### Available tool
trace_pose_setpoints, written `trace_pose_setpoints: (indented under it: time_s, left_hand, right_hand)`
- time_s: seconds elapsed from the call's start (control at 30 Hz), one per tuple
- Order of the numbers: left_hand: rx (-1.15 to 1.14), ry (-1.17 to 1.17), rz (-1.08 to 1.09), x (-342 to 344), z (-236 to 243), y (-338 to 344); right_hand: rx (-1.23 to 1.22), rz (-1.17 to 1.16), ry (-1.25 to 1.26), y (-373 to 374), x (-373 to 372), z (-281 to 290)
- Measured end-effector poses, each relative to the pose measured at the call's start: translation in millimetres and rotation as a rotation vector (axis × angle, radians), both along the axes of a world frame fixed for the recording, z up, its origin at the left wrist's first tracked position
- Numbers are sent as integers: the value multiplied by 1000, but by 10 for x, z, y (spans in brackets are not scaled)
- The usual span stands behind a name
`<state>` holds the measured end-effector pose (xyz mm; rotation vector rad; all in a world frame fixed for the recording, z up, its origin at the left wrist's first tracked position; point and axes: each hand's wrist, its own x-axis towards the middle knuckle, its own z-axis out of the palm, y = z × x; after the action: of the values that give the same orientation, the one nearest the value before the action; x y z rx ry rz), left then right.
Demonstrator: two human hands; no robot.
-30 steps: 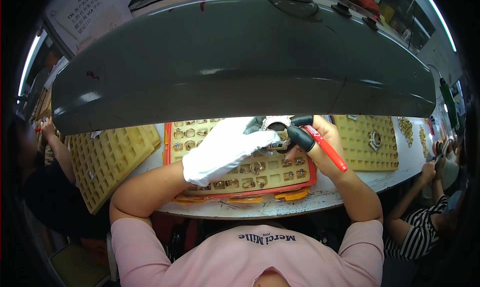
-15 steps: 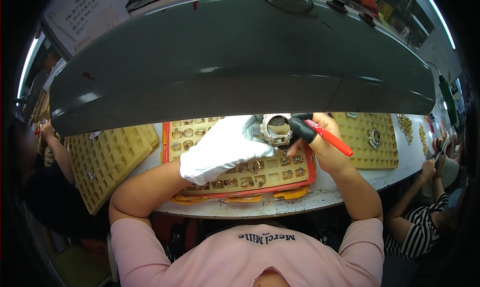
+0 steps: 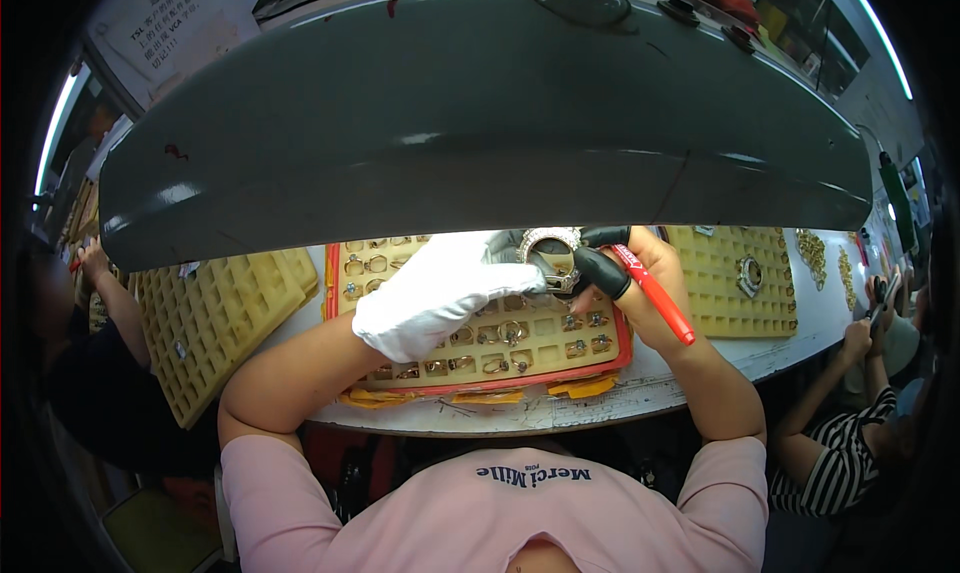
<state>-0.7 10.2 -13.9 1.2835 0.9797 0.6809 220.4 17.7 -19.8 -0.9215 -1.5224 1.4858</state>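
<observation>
My left hand point(image 3: 435, 298), in a white glove, is closed on a round, open watch case point(image 3: 548, 241) set with sparkling stones. The case is held tilted just under the lamp edge. My right hand point(image 3: 650, 273) wears black finger covers and also touches the case from its right side. A red marker pen point(image 3: 660, 298) is tucked in that same hand, slanting down to the right. Beneath both hands lies a cream tray with a red rim point(image 3: 628, 348), holding several rings in its slots. The far fingertips are partly hidden by the lamp.
A wide dark grey lamp hood point(image 3: 480, 133) hangs across the far side. Yellow slotted trays point(image 3: 215, 318) lie at left; another slotted tray point(image 3: 715, 273) at right bears a second watch case point(image 3: 748, 276). Gold chains point(image 3: 811, 256) lie beyond it. Other people work at both sides.
The watch case has been tipped between my hands, its opening now seen more from an angle. The marker pen has swung to point more downward.
</observation>
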Motion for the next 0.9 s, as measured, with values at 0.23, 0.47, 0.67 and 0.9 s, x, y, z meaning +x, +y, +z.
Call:
trace_pose_setpoints:
  time_s: [0.23, 0.47, 0.67, 0.9]
  left_hand:
    - [-86, -156, 6, 47, 6, 9]
    - [-126, -200, 10, 40, 39, -21]
    - [-116, -263, -5, 70, 137, -52]
    - [-129, -295, 2, 69, 154, -68]
  right_hand:
    - [-34, -13, 15, 0, 16, -3]
    - [52, 22, 2, -23, 2, -32]
    - [-156, -15, 64, 27, 12, -12]
    - [-163, -1, 97, 37, 22, -33]
